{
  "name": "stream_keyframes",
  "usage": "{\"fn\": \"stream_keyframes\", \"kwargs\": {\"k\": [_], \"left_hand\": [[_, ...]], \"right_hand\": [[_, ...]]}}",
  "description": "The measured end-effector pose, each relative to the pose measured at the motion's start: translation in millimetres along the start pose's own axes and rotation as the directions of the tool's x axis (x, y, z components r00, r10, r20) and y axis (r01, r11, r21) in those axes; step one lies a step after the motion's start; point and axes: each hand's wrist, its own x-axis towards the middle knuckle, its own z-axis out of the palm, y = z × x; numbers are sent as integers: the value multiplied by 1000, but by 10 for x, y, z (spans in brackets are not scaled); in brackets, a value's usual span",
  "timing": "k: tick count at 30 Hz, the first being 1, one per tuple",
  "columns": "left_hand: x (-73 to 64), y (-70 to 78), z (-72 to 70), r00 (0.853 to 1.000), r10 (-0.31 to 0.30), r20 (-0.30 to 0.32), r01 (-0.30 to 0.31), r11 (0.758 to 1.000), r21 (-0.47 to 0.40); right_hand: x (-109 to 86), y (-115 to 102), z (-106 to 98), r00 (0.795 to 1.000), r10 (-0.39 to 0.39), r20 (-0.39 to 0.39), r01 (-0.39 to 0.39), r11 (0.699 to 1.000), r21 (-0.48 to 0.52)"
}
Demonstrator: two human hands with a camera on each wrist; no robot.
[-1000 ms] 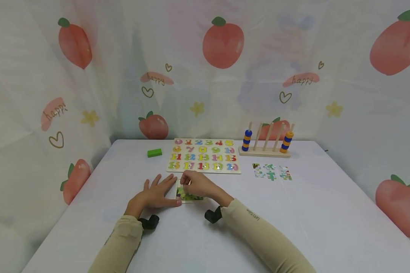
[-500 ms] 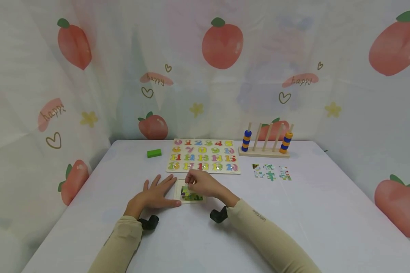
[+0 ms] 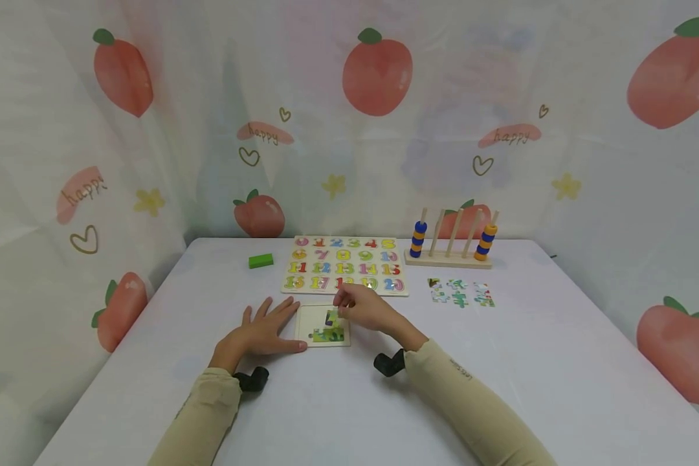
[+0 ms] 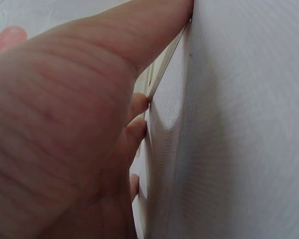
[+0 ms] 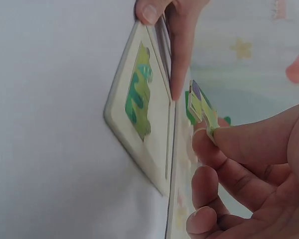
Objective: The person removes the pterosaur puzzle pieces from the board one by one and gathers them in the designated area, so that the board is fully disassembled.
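Observation:
My right hand (image 3: pixel 369 309) pinches a green jigsaw piece (image 5: pixel 202 107) with a purple patch between thumb and index finger. In the right wrist view the piece is raised off the small wooden puzzle tray (image 5: pixel 158 119), tilted on edge. Joined green pieces (image 3: pixel 329 334) lie along the tray's near side, and the rest of its recess shows bare wood. My left hand (image 3: pixel 262 330) lies spread on the table at the tray's left edge, its thumb (image 3: pixel 294 347) at the near left corner. The left wrist view shows mostly palm and thumb, with the tray's edge behind.
Behind the tray lies a number board (image 3: pixel 343 265), with a green block (image 3: pixel 261 261) to its left. A wooden peg stand (image 3: pixel 447 259) with blue and orange beads stands at the back right. Several loose jigsaw pieces (image 3: pixel 459 294) lie in front of it.
My right hand has moved right with the jigsaw piece, from over the tray's left part to its far right side, uncovering more of the tray. The left hand has stayed in place.

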Motion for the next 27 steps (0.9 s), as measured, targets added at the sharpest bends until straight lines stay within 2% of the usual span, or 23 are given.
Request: {"fn": "stream_keyframes", "kwargs": {"k": [8,17,22,27], "left_hand": [[26,-46,42,1000,7,-13,-7,1000,-2],[9,-48,45,999,30,-37,-31,999,-23],[1,-31,42,999,17,-32,-18,1000,-20],[-13,-4,15,1000,5,-26,-5,1000,-20]], "right_hand": [[-68,119,-120,999,20,-35,-19,1000,9],[-153,248,-248,994,84,-71,-83,996,23],[-218,316,-321,990,114,-86,-113,993,21],[-275,425,-422,988,112,-104,-113,994,-5]]}}
